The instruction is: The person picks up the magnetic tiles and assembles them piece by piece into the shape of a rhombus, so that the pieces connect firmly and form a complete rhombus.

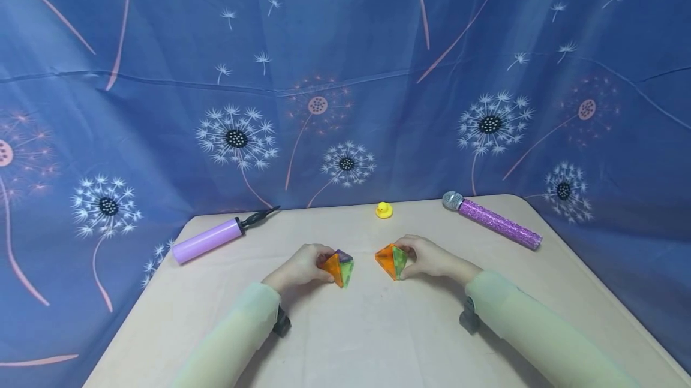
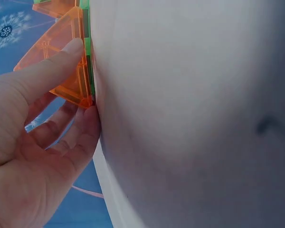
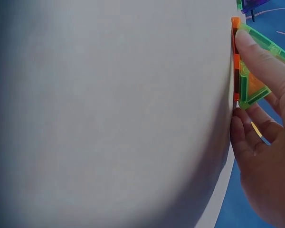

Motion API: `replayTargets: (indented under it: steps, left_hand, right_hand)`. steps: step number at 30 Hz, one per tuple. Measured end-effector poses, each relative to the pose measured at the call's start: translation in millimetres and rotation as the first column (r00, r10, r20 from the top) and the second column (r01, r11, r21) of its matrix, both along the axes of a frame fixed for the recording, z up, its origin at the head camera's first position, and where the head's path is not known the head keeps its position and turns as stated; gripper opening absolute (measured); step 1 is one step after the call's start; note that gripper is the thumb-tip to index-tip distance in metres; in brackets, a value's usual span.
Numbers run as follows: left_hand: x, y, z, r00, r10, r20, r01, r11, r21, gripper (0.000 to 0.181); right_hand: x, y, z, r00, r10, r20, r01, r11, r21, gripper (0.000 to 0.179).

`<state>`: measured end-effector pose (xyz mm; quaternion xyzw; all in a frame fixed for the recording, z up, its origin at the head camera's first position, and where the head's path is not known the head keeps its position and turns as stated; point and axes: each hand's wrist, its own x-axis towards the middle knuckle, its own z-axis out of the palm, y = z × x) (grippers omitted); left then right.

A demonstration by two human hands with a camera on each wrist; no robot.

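Near the middle of the table, my left hand (image 1: pixel 306 264) grips a pyramid of translucent magnetic tiles (image 1: pixel 340 269) with orange, green and purple faces. In the left wrist view, the thumb lies on its orange face (image 2: pixel 66 57) and the fingers curl behind it. My right hand (image 1: pixel 429 258) holds a second magnetic tile pyramid (image 1: pixel 387 261), orange and green, a short gap to the right. The right wrist view has the thumb against its green tile (image 3: pixel 257 38), with an orange edge low along the tablecloth. Both pyramids sit at the table surface, apart from each other.
A purple hand pump (image 1: pixel 207 241) with a black nozzle lies at the back left. A small yellow rubber duck (image 1: pixel 384 211) stands by the back edge. A glittery purple microphone (image 1: pixel 496 223) lies at the back right. Behind the table (image 1: pixel 367 340) hangs a blue dandelion-print cloth (image 1: pixel 378 106).
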<state>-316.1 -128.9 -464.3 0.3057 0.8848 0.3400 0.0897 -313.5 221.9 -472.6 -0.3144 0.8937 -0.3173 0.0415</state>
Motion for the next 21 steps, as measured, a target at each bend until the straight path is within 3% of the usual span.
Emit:
replayTargets:
  steps: [11, 21]
  left_hand:
    - [6.6, 17.9, 3.0, 0.999, 0.009, -0.041, -0.009, 1.0, 0.001, 0.039]
    - [5.1, 33.9, 5.1, 1.0, 0.019, -0.018, -0.02, 0.999, -0.032, 0.036]
  right_hand:
    - [2.2, -5.7, 1.9, 1.0, -0.028, 0.002, 0.028, 1.0, -0.008, 0.056]
    - [3.5, -11.8, 3.1, 0.998, -0.056, 0.005, 0.056, 0.998, 0.011, 0.051]
